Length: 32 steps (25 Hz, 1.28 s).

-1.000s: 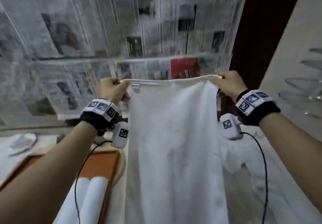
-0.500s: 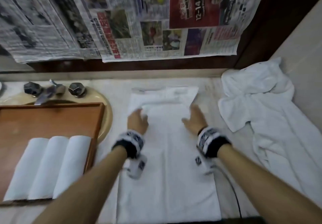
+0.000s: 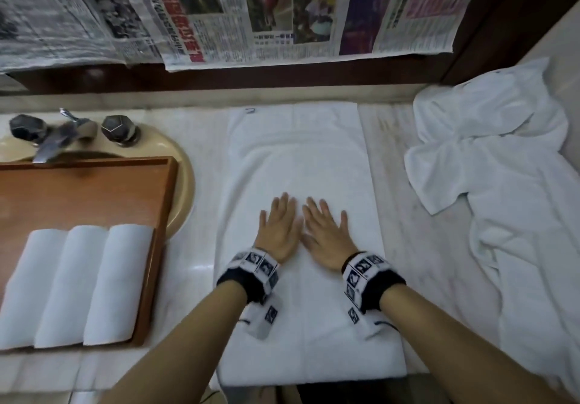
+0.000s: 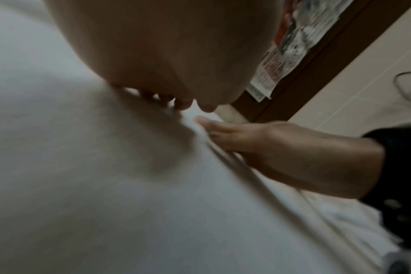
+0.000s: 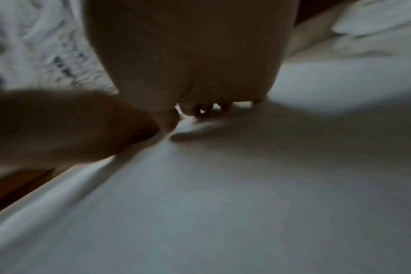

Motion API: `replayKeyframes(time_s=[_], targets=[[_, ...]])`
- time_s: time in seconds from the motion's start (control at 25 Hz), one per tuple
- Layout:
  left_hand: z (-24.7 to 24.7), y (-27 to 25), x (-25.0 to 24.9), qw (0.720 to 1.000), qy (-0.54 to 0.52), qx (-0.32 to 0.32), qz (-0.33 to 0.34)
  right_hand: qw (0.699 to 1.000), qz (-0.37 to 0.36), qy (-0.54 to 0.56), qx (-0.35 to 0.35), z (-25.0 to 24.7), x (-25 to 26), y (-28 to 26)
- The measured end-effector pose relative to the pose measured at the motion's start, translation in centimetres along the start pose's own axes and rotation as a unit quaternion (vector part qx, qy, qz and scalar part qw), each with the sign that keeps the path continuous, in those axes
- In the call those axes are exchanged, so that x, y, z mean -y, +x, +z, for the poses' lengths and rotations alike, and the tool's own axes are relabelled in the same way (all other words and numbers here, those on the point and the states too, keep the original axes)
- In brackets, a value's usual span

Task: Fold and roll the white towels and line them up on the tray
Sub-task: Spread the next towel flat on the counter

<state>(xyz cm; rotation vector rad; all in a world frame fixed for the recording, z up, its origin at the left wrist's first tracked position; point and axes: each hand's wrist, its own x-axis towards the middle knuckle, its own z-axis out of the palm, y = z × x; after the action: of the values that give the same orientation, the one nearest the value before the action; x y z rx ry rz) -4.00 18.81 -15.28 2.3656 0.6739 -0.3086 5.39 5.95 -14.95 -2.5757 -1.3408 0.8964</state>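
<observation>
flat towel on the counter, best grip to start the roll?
Probably the near short edge of the flat towel, pinched at both corners from the person's side. It lies lengthwise away from them, and that edge sits at the counter front. Left hand and right hand rest flat mid-towel.

Head view looks steeply down at the counter; both wrist views skim close over the same towel [image 3: 301, 158].

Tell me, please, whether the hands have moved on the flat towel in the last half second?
Yes: left hand and right hand slid toward the towel's near end, closer together.
</observation>
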Motion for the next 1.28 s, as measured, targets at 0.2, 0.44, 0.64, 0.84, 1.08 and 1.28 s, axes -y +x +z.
replayKeyframes(time_s=[0.2, 0.44, 0.64, 0.84, 1.08, 1.28], targets=[[-2.6, -3.7, 7.5, 0.975, 0.033, -0.077, -0.207, 0.968, 0.25, 0.033, -0.015, -1.7, -6.9, -2.8], [2.7, -8.1, 0.3, 0.999, -0.032, 0.041, 0.005, 0.999, -0.002, -0.015, 0.051, 3.8, 1.5, -6.8], [-0.3, -10.2, 7.4, 0.98, 0.017, -0.037, -0.195, 0.976, 0.219, -0.009, 0.005, 2.7, -3.5, -9.7], [5.7, -13.6, 0.4, 0.998, -0.043, 0.05, 0.023, 0.999, 0.001, -0.024, 0.038, 8.0, 3.7, -11.9], [2.6, -16.0, 7.4, 0.987, 0.023, -0.044, -0.151, 0.976, 0.216, 0.009, -0.019, 7.5, -0.7, -14.6], [8.5, -17.4, 0.4, 0.998, -0.059, -0.01, 0.016, 0.999, 0.016, -0.041, -0.022, 11.5, 5.4, -14.8]])
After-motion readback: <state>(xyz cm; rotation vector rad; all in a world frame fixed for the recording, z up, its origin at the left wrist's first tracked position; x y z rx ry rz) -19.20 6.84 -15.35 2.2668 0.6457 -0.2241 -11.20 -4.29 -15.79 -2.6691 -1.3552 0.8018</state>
